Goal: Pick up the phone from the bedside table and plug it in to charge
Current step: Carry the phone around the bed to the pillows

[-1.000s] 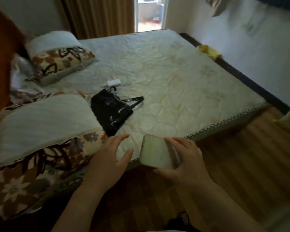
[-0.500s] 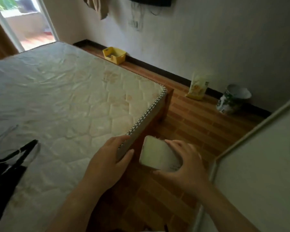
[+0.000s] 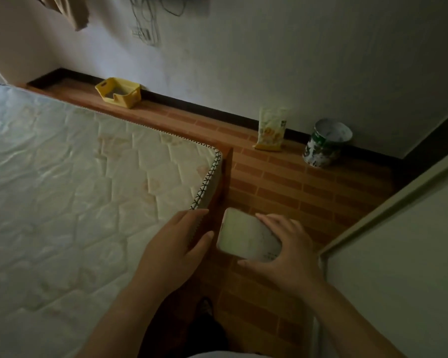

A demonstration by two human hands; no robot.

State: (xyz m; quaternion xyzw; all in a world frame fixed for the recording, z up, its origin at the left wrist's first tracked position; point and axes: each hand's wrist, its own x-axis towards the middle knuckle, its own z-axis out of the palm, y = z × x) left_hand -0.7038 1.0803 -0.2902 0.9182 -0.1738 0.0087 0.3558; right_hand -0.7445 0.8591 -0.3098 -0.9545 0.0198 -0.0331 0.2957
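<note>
My right hand (image 3: pixel 285 257) grasps the phone (image 3: pixel 246 237), held above the wood floor (image 3: pixel 308 192) just beside the mattress (image 3: pixel 75 177) corner. My left hand (image 3: pixel 173 249) is released, fingers spread, at the mattress edge.

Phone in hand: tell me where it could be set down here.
The mattress top left of the left hand is bare. So is the floor between the bed corner and the can. The wall strip is busier: yellow basket, packet, can. The right hand holds the phone.
</note>
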